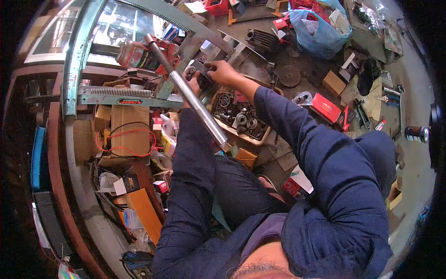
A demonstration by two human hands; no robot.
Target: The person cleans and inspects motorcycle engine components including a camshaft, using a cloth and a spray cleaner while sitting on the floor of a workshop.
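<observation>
Both of my hands are at a dark metal part (202, 71) with a round ring-like opening on its left side, beside the green press frame (165, 89). My left hand (193, 87) is closed around its lower side, partly hidden behind a long silver bar (197, 108). From the right, my right hand (224, 73) has bent fingers closed on the part's upper right edge; their tips are small in view. The bar slants across my left forearm, its far end by the red bottle jack (134, 55) in the frame.
A tray (265, 138) of gears and engine parts lies just below my right forearm. Beyond are a finned cylinder (262, 39) and a blue plastic bag (320, 35). Red boxes (326, 108) and tools lie to the right. Cardboard boxes (131, 130) and a red cable crowd the left.
</observation>
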